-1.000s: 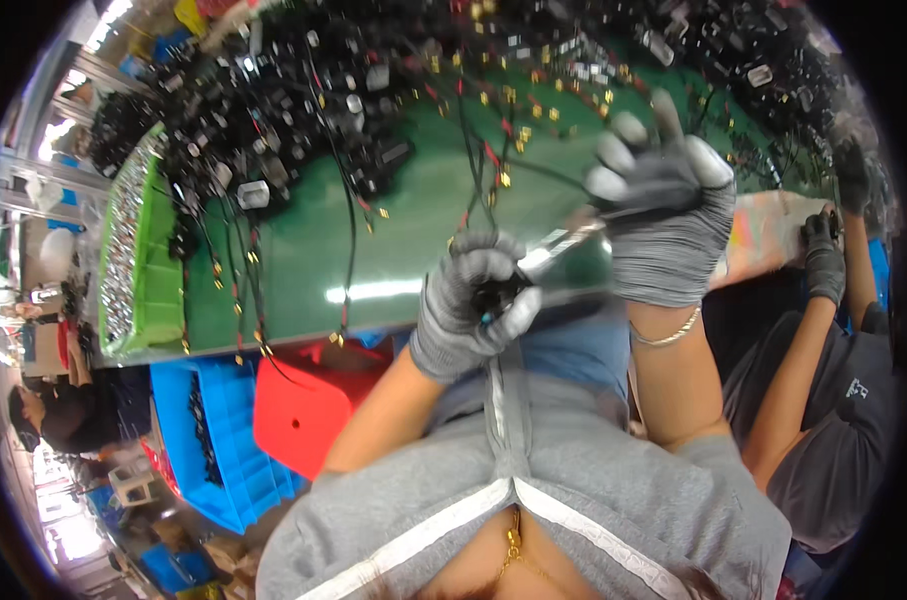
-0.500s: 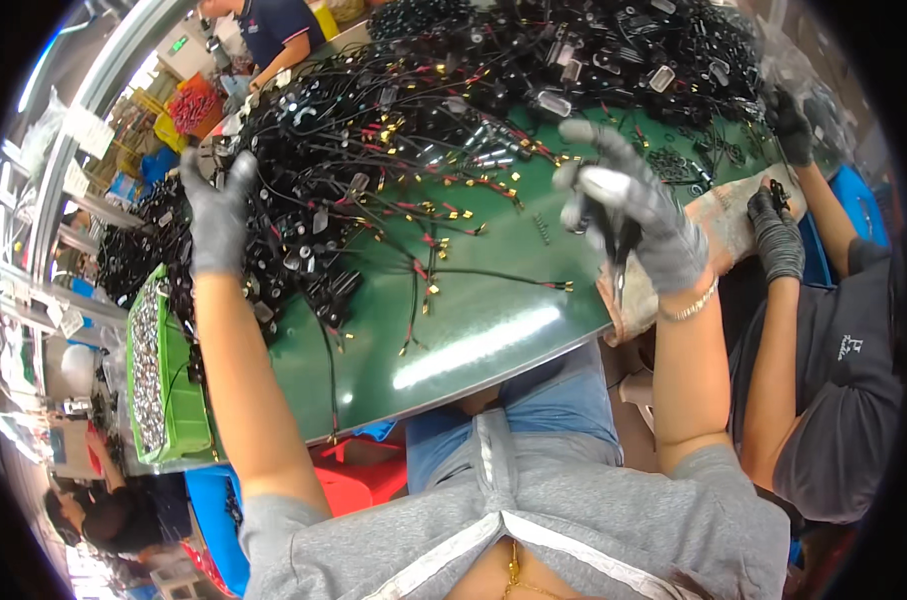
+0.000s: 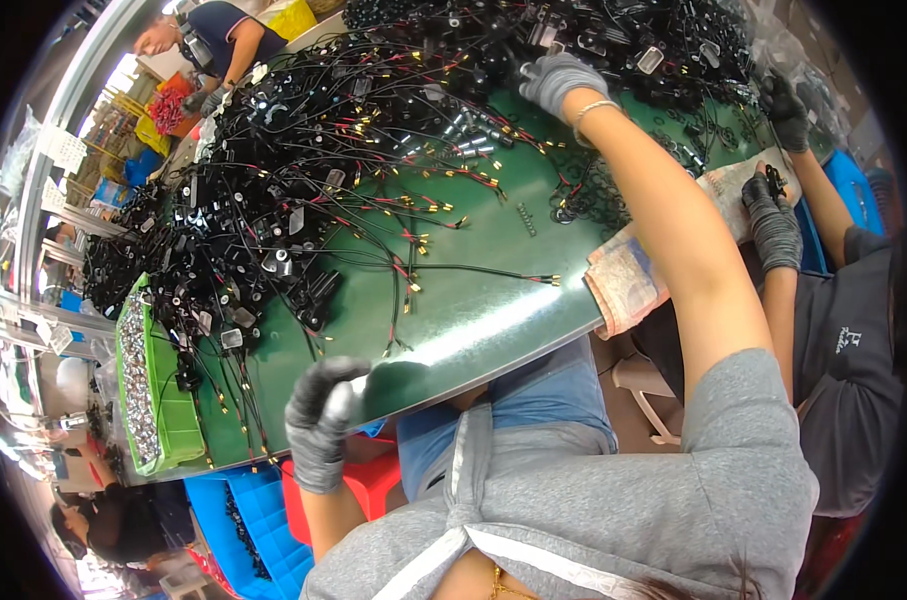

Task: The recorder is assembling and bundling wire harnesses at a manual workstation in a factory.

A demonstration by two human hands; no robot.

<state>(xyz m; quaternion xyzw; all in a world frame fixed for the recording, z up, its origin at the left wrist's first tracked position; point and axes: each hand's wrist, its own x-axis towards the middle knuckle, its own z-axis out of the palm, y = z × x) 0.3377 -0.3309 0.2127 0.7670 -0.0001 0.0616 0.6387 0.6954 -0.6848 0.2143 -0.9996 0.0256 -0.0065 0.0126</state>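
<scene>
My left hand (image 3: 323,425), in a grey glove, hovers by the front edge of the green table (image 3: 453,345). Its thumb and curved forefinger stand apart, and I see nothing between them. Stretched out over the table, my right hand (image 3: 563,82), gloved too, reaches to the pile of black parts (image 3: 453,40) at the far side. Its fingertips are lost against the dark pile, so whether they grip anything is unclear. Black-and-red cables (image 3: 483,270) with brass-coloured ends fan out across the tabletop between the hands. A small metal spring (image 3: 526,218) lies among them.
A green bin of small metal pieces (image 3: 163,400) stands at the table's left end. To the right lies a stained cloth (image 3: 623,280), beside a co-worker's gloved hands (image 3: 773,230). Another person (image 3: 218,45) works at far left. Blue crates (image 3: 253,530) and a red stool (image 3: 368,485) sit below.
My right hand has moved away from me to the far pile; the dark object it held no longer shows. My left hand has come back from the left pile to the front edge.
</scene>
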